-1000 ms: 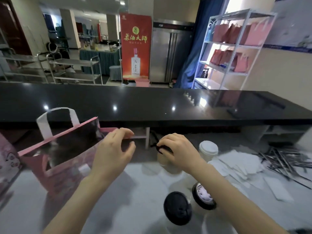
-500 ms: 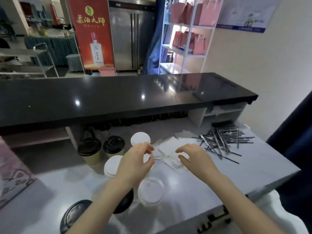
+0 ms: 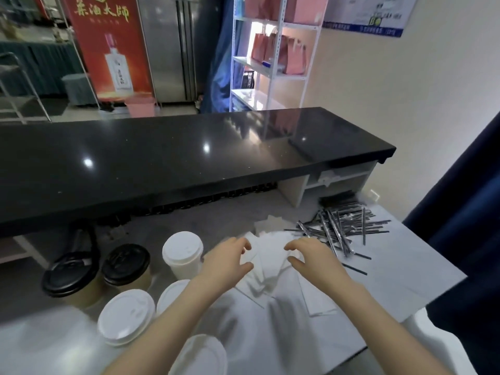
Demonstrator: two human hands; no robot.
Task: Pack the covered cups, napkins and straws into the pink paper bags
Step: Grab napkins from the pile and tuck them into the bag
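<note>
So at this point you had both hands down over the napkins (image 3: 267,266), which were fanned out in a loose white pile in the middle of the bench (image 3: 405,272). Your left hand (image 3: 227,259) was on the pile's left side and your right hand (image 3: 311,255) on its right. Both had fingers loosely bent and spread, thumbs pointing in toward each other, and neither was actually gripping anything as far as I could see. It was a bit blurry there, so I couldn't tell if your fingertips were touching the paper or sitting just above it. The straws (image 3: 341,226) lay in a messy dark heap just beyond your right hand, toward the far right of the bench. The cups were all off to your left: a white-lidded cup (image 3: 182,251) just beside your left hand, two black-lidded cups (image 3: 125,262) further left under the edge of the black counter (image 3: 189,158), and more white lids (image 3: 125,319) closer to you by your left forearm. Pink paper bags (image 3: 293,54) stood on the white shelf (image 3: 253,100) behind that counter, well apart from everything else.
</note>
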